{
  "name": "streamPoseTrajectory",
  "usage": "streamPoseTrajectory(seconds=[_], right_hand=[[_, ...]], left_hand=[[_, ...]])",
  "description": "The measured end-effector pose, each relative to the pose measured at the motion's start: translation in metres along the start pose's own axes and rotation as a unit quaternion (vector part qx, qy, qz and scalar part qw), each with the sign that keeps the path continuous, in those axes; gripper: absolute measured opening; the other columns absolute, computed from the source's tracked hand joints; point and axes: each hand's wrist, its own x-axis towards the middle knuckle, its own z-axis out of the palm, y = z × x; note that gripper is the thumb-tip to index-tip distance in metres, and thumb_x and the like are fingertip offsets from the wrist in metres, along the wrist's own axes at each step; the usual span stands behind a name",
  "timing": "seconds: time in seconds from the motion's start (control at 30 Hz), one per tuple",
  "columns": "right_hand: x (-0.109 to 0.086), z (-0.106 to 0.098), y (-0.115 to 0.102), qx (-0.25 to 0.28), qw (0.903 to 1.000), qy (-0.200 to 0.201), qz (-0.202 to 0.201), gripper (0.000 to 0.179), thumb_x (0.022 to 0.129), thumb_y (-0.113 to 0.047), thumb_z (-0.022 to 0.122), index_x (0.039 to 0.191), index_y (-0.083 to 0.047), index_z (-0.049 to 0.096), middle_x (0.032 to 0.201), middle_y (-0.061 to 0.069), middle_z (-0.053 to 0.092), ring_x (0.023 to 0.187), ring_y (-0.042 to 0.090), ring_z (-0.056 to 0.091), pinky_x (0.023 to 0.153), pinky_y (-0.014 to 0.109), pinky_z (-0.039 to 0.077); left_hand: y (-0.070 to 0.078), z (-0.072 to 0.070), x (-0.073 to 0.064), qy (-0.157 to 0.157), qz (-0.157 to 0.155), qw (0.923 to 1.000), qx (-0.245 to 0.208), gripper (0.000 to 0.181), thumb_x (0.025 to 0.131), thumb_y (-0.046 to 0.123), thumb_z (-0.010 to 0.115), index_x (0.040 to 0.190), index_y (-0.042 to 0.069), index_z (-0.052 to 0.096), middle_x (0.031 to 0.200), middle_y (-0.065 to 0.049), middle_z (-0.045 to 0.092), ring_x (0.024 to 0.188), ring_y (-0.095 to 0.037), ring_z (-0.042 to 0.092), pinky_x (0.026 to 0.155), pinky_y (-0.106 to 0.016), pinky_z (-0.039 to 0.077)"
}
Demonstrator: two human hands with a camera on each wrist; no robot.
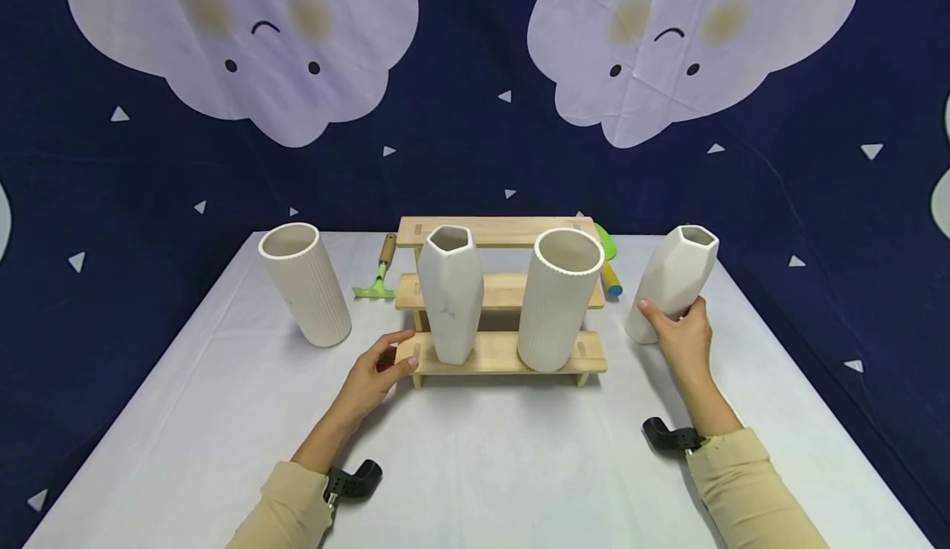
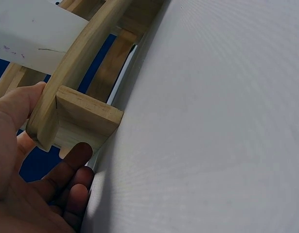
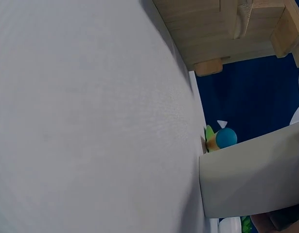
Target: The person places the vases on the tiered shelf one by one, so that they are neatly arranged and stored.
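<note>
My left hand (image 1: 371,376) grips the left end of the lowest step of a three-step wooden stand (image 1: 497,355). In the left wrist view the thumb lies over the board's end (image 2: 42,128), the other fingers lower beside its leg. A white faceted vase (image 1: 454,302) and a white ribbed vase (image 1: 552,318) stand upright on that step, faceted one left. To the right of the stand, my right hand (image 1: 686,343) holds a second white faceted vase (image 1: 679,269) around its lower part. The right wrist view shows this vase's base (image 3: 251,174) at the white tabletop.
Another white ribbed vase (image 1: 308,289) stands on the table at left. Behind it lies a green hand tool (image 1: 378,283) with a wooden handle. A green tool with a yellow, blue-tipped handle (image 1: 611,279) lies behind the stand's right end. A dark blue cloud-print cloth (image 1: 460,145) hangs behind.
</note>
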Motion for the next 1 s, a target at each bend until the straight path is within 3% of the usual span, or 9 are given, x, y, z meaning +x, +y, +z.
streamPoseTrajectory(seconds=[0.53,0.77,1.0], right_hand=[[-0.003,-0.001,-0.003,0.007,0.9997,0.021,-0.006,0.071,0.08,-0.037,0.072,0.131,0.003,0.043,0.126,0.025,0.055,0.113,0.034,0.053,0.093,0.044,0.04],[-0.004,-0.011,-0.013,-0.008,0.9993,0.032,-0.018,0.064,0.08,-0.037,0.073,0.125,0.001,0.048,0.117,0.019,0.059,0.096,0.017,0.052,0.074,0.021,0.039],[-0.006,-0.022,-0.032,0.001,0.9994,0.028,-0.022,0.063,0.08,-0.037,0.073,0.127,-0.003,0.049,0.116,0.013,0.059,0.088,0.003,0.048,0.071,0.016,0.039]], left_hand=[[0.001,0.0,-0.001,0.004,0.001,1.0,0.002,0.047,0.09,0.019,0.063,0.135,0.015,0.05,0.109,-0.017,0.059,0.089,-0.017,0.048,0.073,-0.025,0.041],[0.001,0.0,-0.001,0.005,0.002,1.0,0.003,0.047,0.09,0.018,0.063,0.135,0.014,0.05,0.109,-0.017,0.059,0.088,-0.016,0.048,0.072,-0.024,0.041],[-0.001,0.0,0.001,0.002,0.003,1.0,0.002,0.047,0.09,0.019,0.063,0.135,0.015,0.05,0.11,-0.018,0.059,0.089,-0.016,0.049,0.073,-0.025,0.042]])
